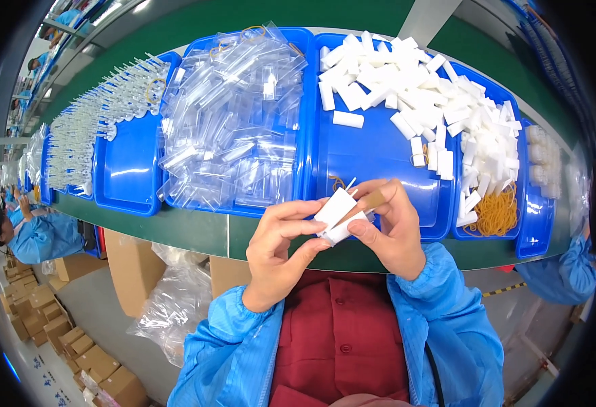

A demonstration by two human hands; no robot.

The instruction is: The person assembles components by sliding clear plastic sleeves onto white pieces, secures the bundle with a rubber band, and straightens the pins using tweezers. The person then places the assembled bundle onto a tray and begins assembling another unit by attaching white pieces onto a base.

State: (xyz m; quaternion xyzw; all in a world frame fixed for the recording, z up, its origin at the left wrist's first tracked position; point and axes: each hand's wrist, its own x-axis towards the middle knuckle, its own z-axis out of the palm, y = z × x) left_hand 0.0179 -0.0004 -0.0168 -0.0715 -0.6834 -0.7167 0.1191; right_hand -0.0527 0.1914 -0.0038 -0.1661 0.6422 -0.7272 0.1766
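Just above the near edge of the table, both my hands meet around small white blocks. My left hand [281, 244] pinches a tilted white block [337, 207] between thumb and fingers. A second white block [347, 228] lies against its lower right side, gripped by my right hand [394, 227]. A thin white stick [350, 184] pokes up behind the blocks; where it joins them is hidden. A tan wrap [371, 199] shows on a finger of my right hand. Beyond my hands, a blue tray [359, 149] holds a heap of similar white blocks [400, 74].
Left of centre, a blue tray [308, 88] carries clear plastic sleeves [230, 122]. Further left are upright white-stemmed parts [84, 136]. Yellow rubber bands [493, 211] lie in a right-hand tray. Cardboard boxes [98, 370] stand on the floor; other people [43, 234] sit along the table.
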